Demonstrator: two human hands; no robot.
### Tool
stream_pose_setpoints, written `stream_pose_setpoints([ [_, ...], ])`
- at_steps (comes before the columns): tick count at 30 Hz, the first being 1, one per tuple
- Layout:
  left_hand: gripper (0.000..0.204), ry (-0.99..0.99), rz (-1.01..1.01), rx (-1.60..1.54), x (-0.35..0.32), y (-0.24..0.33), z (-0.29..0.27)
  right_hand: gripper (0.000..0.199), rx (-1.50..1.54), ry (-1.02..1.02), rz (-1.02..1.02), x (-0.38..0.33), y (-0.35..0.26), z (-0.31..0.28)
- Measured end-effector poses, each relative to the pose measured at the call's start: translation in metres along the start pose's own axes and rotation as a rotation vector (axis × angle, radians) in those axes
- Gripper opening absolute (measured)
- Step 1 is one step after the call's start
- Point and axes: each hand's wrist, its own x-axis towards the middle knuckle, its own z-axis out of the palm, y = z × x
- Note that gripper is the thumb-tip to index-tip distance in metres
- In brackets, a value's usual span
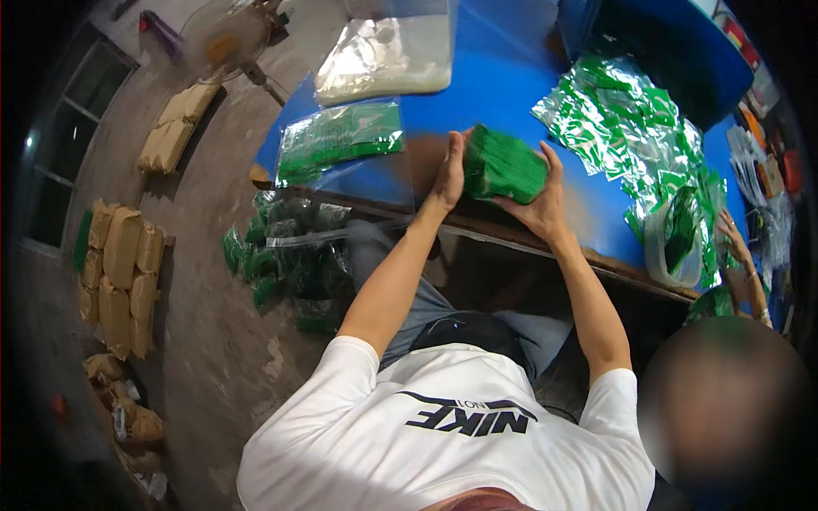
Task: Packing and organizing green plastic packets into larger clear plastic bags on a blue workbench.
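Between my two hands, over the front edge of the blue table (pixel 503 98), is a thick stack of green packets (pixel 504 168). My left hand (pixel 452 173) presses on its left side with the fingers pointing away from me. The right hand (pixel 545 194) grips the other side, thumb at the near lower edge and fingers up along the right. To the left of the stack, a clear plastic bag (pixel 341 143) with a row of green packets inside lies flat at the table's edge. What the packets contain cannot be made out.
A pile of shiny green packets (pixel 622 119) spreads over the table's right side, near a clear tub (pixel 673 247). Another person's hand (pixel 734 238) is beside it. Clear bags (pixel 383 55) lie at the back. Filled bags (pixel 290 255) and brown parcels (pixel 119 272) sit left, below table height.
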Motion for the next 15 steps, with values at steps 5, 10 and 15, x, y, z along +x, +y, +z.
stream_pose_setpoints([
  [5, 0.066, 0.204, -0.008, 0.125, -0.002, 0.000, 0.002, 0.108, 0.082, 0.019, 0.092, -0.001, -0.013, -0.009],
  [10, 0.055, 0.174, 0.278, 1.126, -0.079, 0.119, -0.057, 0.102, -0.168, 0.173, 0.075, -0.004, -0.012, -0.030],
  [15, 0.077, -0.027, 0.083, 1.747, -0.134, 0.143, -0.136, 0.100, 0.202, 0.268, 0.120, -0.004, -0.014, -0.026],
])
